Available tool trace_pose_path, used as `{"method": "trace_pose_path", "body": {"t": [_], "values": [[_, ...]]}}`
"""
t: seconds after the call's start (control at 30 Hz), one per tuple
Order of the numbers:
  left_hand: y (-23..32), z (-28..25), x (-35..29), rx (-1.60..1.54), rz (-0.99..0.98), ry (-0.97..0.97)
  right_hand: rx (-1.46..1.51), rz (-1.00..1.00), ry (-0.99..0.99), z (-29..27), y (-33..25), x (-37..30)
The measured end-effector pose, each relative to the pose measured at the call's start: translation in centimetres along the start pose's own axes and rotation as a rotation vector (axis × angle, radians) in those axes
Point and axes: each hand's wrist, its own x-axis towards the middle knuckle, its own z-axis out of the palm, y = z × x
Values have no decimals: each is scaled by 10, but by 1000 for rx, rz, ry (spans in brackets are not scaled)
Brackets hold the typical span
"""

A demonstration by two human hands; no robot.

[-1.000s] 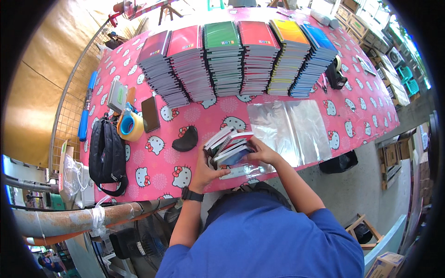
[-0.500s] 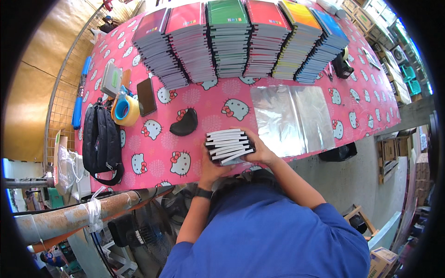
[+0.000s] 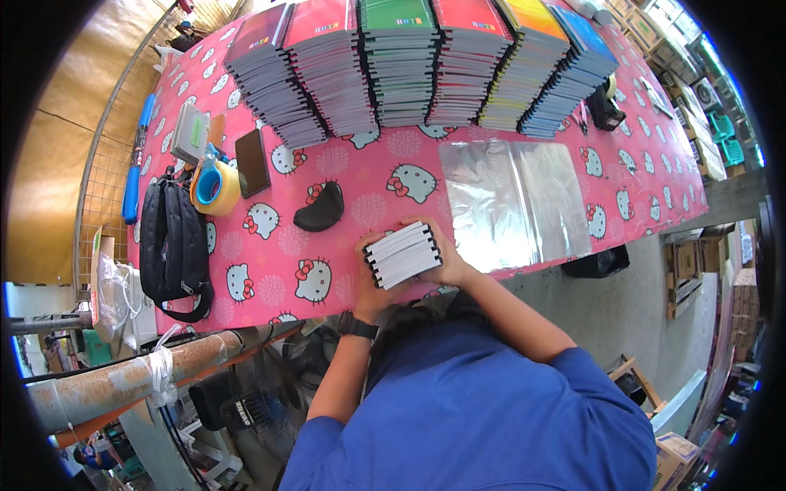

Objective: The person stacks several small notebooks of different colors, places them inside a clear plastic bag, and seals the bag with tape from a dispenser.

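Notebook bundle (image 3: 402, 255), cover faces hidden, left hand (image 3: 374, 289) and right hand (image 3: 449, 260) partly behind it, green pile (image 3: 400, 78) beyond it top-clipped

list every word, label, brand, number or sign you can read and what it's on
Purple cover, left red cover, green cover, right red cover: small multicoloured lettering, not copied here.
Lower-right cardboard box: printing too small and blurred to read.
Held notebooks: no lettering visible.
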Motion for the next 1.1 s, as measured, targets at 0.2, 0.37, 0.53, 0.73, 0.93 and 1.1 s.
{"method": "trace_pose_path", "body": {"t": [0.2, 0.37, 0.53, 0.73, 0.93, 1.1], "values": [[36, 11, 26, -288, -341, -128, -173, 161, -41, -50, -38, 3], [78, 108, 87, -671, -576, -314, 137, 377, 175, -187, -8, -43], [78, 216, 119, -639, -858, -343, -1237, 94, 551, -302, 28, -52], [71, 234, 115, -38, -746, -156, -1356, 100, 439, -327, 65, -73], [73, 232, 112, -35, -823, -75, -1308, -31, 438, -325, 49, -61], [68, 220, 95, -114, -728, -96, -464, 330, 653, -332, 25, -80]]}}
